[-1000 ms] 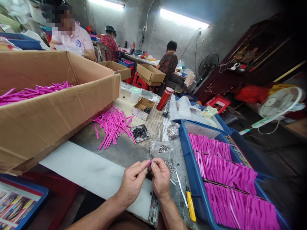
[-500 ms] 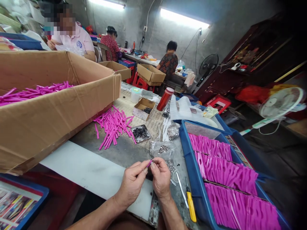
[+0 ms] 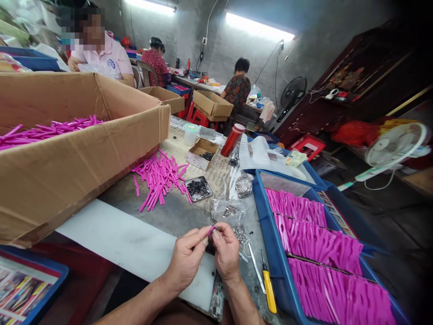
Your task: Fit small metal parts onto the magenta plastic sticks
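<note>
My left hand (image 3: 186,261) and my right hand (image 3: 226,250) meet low in the middle of the view, fingers pinched together on one small pink plastic piece (image 3: 210,230), whose tip shows between the fingertips. Just beyond the hands lies a heap of small metal parts (image 3: 239,233) and a clear bag of more of them (image 3: 228,210). A loose pile of pink sticks (image 3: 158,177) lies farther out on the table, beside a small tray of dark clips (image 3: 198,188).
A large cardboard box (image 3: 67,153) of pink sticks fills the left. A blue crate (image 3: 270,234) with rows of pink pieces stands at the right. A yellow-handled tool (image 3: 269,289) lies beside it. Three people sit at tables behind. Two fans stand on the right.
</note>
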